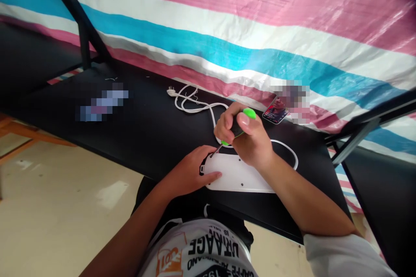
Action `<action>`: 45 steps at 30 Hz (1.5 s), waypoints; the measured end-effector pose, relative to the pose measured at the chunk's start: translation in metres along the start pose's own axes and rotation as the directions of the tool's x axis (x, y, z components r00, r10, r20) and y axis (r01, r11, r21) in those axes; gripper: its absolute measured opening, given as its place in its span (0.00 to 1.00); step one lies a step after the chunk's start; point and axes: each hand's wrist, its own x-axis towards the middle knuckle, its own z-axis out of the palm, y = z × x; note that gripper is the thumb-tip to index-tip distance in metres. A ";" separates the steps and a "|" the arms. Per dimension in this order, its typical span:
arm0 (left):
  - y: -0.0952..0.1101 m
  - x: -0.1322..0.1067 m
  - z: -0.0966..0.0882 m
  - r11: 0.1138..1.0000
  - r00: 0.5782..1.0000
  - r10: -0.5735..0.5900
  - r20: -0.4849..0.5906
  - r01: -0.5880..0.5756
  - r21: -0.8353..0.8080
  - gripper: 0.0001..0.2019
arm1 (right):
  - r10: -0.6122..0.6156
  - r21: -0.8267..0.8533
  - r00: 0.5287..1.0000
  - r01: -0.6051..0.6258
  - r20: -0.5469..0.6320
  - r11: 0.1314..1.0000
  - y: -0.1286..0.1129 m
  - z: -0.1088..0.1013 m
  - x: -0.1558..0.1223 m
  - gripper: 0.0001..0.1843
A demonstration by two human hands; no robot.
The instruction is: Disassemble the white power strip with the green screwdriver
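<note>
A white power strip lies underside up near the front edge of the black table, with several dark screw holes in its face. My left hand is wrapped around its left end, thumb on top and fingers along the far side. My right hand grips a screwdriver with a black and bright green handle. Its thin shaft slants down and left, and the tip meets the strip's far left corner beside my left fingers. My right forearm hides the strip's right end.
The white cord loops behind the strip, its plug resting farther left. A phone leans at the back right. A blurred packet-like item lies on the left of the black table. Striped sheeting hangs behind, between black metal struts.
</note>
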 end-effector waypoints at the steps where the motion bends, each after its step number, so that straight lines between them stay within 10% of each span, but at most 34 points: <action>1: 0.000 0.000 0.000 1.000 1.000 0.002 -0.006 -0.002 -0.002 0.26 | -0.007 -0.014 1.000 0.007 0.020 1.000 0.002 0.000 0.000 0.21; 15: -0.001 0.002 0.002 1.000 0.997 -0.030 -0.070 0.030 -0.003 0.25 | -0.077 -0.273 0.983 0.121 0.164 0.954 0.013 0.003 -0.006 0.14; 20: 0.003 0.010 0.015 0.999 0.985 -0.015 -0.169 0.007 -0.048 0.14 | -0.095 -0.128 0.979 0.119 0.178 0.985 0.013 0.001 0.001 0.13; 37: 0.002 0.008 0.025 0.984 0.960 0.172 -0.221 -0.158 0.079 0.16 | 0.286 -0.114 0.871 -0.262 0.399 0.958 0.011 -0.026 0.011 0.28; 41: -0.001 0.010 0.027 0.991 0.962 0.135 -0.239 -0.135 0.017 0.18 | 0.189 -0.180 0.957 -0.150 0.222 0.972 -0.019 -0.042 0.016 0.26; 45: -0.002 0.011 0.026 0.989 0.957 0.151 -0.248 -0.145 0.042 0.19 | 0.034 -0.405 0.980 -0.112 -0.195 0.907 -0.055 -0.110 0.017 0.22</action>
